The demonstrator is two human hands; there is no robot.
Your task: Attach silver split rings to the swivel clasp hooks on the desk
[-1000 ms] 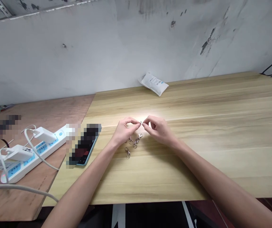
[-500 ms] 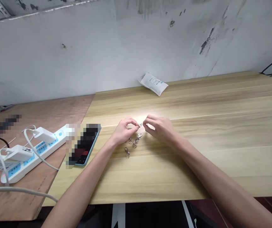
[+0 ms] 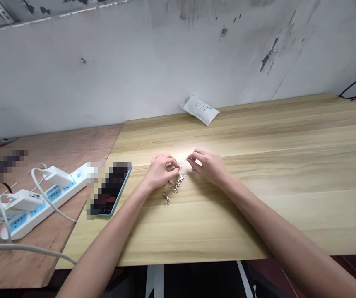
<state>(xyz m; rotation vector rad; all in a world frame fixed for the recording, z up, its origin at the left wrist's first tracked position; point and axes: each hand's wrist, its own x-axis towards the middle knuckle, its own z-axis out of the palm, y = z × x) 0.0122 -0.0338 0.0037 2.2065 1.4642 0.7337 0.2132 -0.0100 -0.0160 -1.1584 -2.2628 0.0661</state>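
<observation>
My left hand (image 3: pixel 161 171) is curled over, its fingers bent down toward the surface (image 3: pixel 258 215), and my right hand (image 3: pixel 207 166) is loosely curled too, with a narrow gap between the two. I can't tell whether either hand is pinching anything, because the fingers hide whatever might be there and the bits are so small. A tiny metal ring (image 3: pixel 184 159) shows in the gap between my hands, just above and ahead of my fingertips; I can't tell if it is lying on the wood.

Just below my left fingertips, three swivel lobster clasps (image 3: pixel 178 183) with split rings lie on the surface in a loose cluster, one a little nearer me than the others.

To the left, a phone (image 3: pixel 111 190) with a teal edge lies on the surface, its face blurred. Beyond that edge, on a reddish plywood board (image 3: pixel 56 153), sits a white power strip (image 3: pixel 54 203) with blue sockets and two white chargers (image 3: pixel 25 200) plugged in, their cables trailing. A white packet (image 3: pixel 199 109) leans against the scuffed wall (image 3: pixel 103 62) at the far edge
</observation>
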